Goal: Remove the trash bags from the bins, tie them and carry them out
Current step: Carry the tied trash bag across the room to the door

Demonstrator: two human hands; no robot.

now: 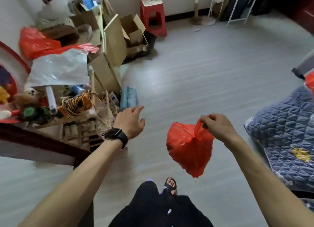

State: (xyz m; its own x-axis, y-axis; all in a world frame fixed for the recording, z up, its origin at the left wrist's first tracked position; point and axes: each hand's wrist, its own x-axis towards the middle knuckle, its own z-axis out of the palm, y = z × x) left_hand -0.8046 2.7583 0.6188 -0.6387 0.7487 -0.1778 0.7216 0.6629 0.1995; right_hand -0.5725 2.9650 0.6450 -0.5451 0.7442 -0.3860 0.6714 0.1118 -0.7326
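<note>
My right hand [216, 124] pinches the handle of a full red trash bag [189, 148] — knotted at the neck, contents hidden. My left hand [130, 120] hangs relaxed, fingers loosely spread — beside cluttered cardboard boxes [130, 34].

Soft even daylight, pale glare patch on the floor [158, 77], edges bowed and smeared – wide-angle blur

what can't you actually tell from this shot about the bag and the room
Head view only:
- Contents of the red bag: opaque plastic hides them.
- Its neck below the right hand: gathered, but knot or not is unclear.
- Red thing at right edge: cut off by the frame.
- Clutter pile beside the left hand: motion blur smears small items.
</note>
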